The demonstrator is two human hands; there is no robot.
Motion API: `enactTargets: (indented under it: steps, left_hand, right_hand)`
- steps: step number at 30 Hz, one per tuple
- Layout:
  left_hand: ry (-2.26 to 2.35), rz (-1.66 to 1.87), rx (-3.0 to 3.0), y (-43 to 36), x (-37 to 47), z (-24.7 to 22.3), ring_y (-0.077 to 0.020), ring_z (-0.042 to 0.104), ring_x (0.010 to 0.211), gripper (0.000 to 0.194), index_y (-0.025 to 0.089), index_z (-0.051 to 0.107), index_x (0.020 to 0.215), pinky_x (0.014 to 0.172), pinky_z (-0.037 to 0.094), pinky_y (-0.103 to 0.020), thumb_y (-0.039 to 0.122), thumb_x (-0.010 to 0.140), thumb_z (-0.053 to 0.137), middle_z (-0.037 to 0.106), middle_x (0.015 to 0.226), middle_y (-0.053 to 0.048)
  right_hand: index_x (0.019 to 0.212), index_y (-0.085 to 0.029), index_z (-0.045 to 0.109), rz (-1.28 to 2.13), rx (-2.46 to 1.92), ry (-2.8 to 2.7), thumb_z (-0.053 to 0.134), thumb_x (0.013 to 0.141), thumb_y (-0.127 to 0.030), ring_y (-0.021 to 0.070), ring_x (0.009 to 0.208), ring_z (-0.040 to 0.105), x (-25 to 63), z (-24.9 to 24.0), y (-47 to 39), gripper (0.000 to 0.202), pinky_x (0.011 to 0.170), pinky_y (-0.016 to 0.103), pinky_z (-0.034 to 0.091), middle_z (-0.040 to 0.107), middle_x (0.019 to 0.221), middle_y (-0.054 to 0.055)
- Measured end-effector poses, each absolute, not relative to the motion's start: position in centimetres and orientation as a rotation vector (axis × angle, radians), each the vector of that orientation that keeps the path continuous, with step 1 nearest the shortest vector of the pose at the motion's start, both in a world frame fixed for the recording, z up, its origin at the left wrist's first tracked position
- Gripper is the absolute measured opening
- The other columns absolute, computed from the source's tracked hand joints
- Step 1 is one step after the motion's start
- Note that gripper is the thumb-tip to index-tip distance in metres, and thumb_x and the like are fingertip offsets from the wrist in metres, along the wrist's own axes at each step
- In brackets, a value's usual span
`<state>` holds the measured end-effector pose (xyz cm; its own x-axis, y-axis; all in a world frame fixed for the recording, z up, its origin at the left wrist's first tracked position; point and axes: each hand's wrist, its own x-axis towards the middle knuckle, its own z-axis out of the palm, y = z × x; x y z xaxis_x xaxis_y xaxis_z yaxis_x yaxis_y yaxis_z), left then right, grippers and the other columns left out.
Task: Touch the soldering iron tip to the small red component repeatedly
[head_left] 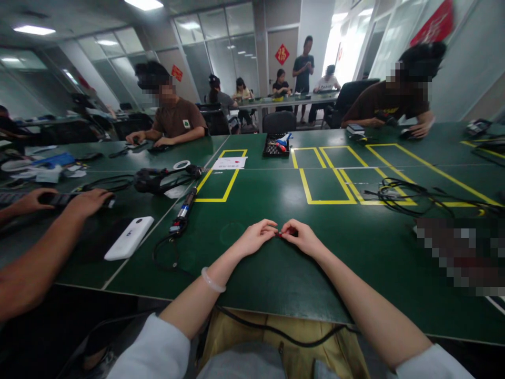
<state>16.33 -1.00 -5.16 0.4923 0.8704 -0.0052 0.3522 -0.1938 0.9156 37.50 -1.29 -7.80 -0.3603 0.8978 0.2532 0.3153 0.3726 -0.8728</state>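
My left hand (257,237) and my right hand (303,238) meet over the green table in front of me. Between their fingertips is a small dark red piece (279,235), too small and too covered by the fingers to name its kind. Both hands are closed in a pinch on it. A pale bracelet (213,280) circles my left wrist. To the left of my hands lies a cylindrical device (183,211) with a dark cable running from it.
Yellow tape rectangles (327,202) mark the green table (252,287). A black tray (270,148) with tools stands farther back. Black cables (410,192) lie at right; a white power bank or phone (130,238) and a co-worker's hands (84,202) are at left. Other people sit opposite.
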Motion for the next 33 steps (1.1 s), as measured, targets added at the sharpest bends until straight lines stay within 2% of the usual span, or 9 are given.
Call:
enactTargets:
  steps: [3, 6, 10, 11, 13, 16, 19, 24, 33]
  left_hand:
    - [1.277, 0.648, 2.014, -0.8, 12.1, -3.5, -0.0191, 0.060, 0.109, 0.032, 0.021, 0.057, 0.117, 0.098, 0.043, -0.036, 0.034, 0.090, 0.044, 0.065, 0.117, -0.008]
    - [1.770, 0.625, 2.257, -0.5, 6.0, -2.2, -0.0243, 0.050, 0.124, 0.038, 0.022, 0.055, 0.123, 0.106, 0.036, -0.041, 0.036, 0.089, 0.043, 0.055, 0.133, -0.009]
    - [2.439, 0.486, 2.259, 0.3, -2.8, -1.7, -0.0352, 0.033, 0.135, 0.066, 0.012, 0.040, 0.139, 0.109, 0.030, -0.047, 0.042, 0.081, 0.053, 0.034, 0.149, -0.018]
    - [2.498, 0.386, 2.209, 0.5, -4.8, -1.8, -0.0368, 0.034, 0.135, 0.072, 0.010, 0.039, 0.139, 0.108, 0.031, -0.048, 0.044, 0.078, 0.056, 0.034, 0.149, -0.020]
    - [2.426, 0.180, 2.120, 1.0, -8.1, -2.2, -0.0358, 0.042, 0.128, 0.075, 0.009, 0.042, 0.136, 0.105, 0.036, -0.045, 0.046, 0.073, 0.059, 0.043, 0.142, -0.021]
    - [2.233, 0.093, 2.105, 1.5, -11.1, -2.8, -0.0317, 0.049, 0.121, 0.073, 0.011, 0.050, 0.129, 0.101, 0.040, -0.039, 0.047, 0.067, 0.061, 0.054, 0.129, -0.017]
    - [2.223, 0.126, 2.120, 1.7, -11.6, -2.9, -0.0320, 0.048, 0.121, 0.073, 0.010, 0.052, 0.127, 0.100, 0.041, -0.038, 0.047, 0.065, 0.062, 0.056, 0.125, -0.017]
    - [2.253, 0.132, 2.116, 0.8, -8.9, -2.5, -0.0299, 0.055, 0.110, 0.067, 0.010, 0.055, 0.124, 0.095, 0.043, -0.036, 0.049, 0.070, 0.058, 0.060, 0.112, -0.016]
    - [2.187, 0.278, 2.162, -1.6, 2.0, -3.3, -0.0262, 0.057, 0.104, 0.058, 0.019, 0.052, 0.123, 0.087, 0.046, -0.034, 0.050, 0.075, 0.056, 0.055, 0.116, -0.011]
  right_hand:
    - [0.083, -0.017, 0.061, 0.989, -1.063, -1.849, 0.062, 0.079, -0.024, 0.0142, 0.070, 0.055, 37.5, -7.8, -1.4, 0.007, 0.067, 0.027, 0.044, 0.062, 0.077, 0.001]
    - [0.082, -0.017, 0.061, 1.002, -1.064, -1.840, 0.063, 0.079, -0.023, 0.0141, 0.070, 0.055, 37.4, -7.7, -1.5, 0.007, 0.067, 0.027, 0.044, 0.062, 0.077, 0.001]
    - [0.082, -0.017, 0.061, 1.004, -1.053, -1.835, 0.063, 0.078, -0.023, 0.0138, 0.069, 0.055, 37.3, -7.8, -1.4, 0.007, 0.066, 0.027, 0.043, 0.062, 0.078, 0.001]
    - [0.082, -0.017, 0.061, 1.001, -1.053, -1.832, 0.063, 0.079, -0.024, 0.0137, 0.069, 0.055, 37.3, -7.9, -1.4, 0.008, 0.066, 0.026, 0.043, 0.062, 0.078, 0.001]
    - [0.083, -0.017, 0.061, 0.998, -1.061, -1.828, 0.063, 0.079, -0.024, 0.0134, 0.068, 0.054, 37.3, -7.9, -1.3, 0.008, 0.065, 0.026, 0.043, 0.062, 0.077, 0.001]
    - [0.082, -0.018, 0.061, 1.001, -1.072, -1.830, 0.064, 0.079, -0.026, 0.0132, 0.067, 0.053, 37.4, -7.9, -1.3, 0.009, 0.064, 0.026, 0.043, 0.061, 0.075, 0.001]
    - [0.081, -0.017, 0.061, 1.004, -1.074, -1.830, 0.064, 0.079, -0.028, 0.0130, 0.066, 0.053, 37.4, -7.9, -1.3, 0.011, 0.064, 0.026, 0.043, 0.060, 0.075, 0.001]
    - [0.081, -0.017, 0.060, 1.029, -1.060, -1.810, 0.065, 0.079, -0.029, 0.0129, 0.066, 0.054, 37.2, -8.1, -1.2, 0.012, 0.064, 0.026, 0.044, 0.060, 0.076, 0.001]
    - [0.080, -0.018, 0.059, 1.057, -1.049, -1.762, 0.065, 0.078, -0.031, 0.0131, 0.066, 0.056, 36.8, -8.3, -1.1, 0.014, 0.064, 0.027, 0.046, 0.062, 0.077, 0.001]
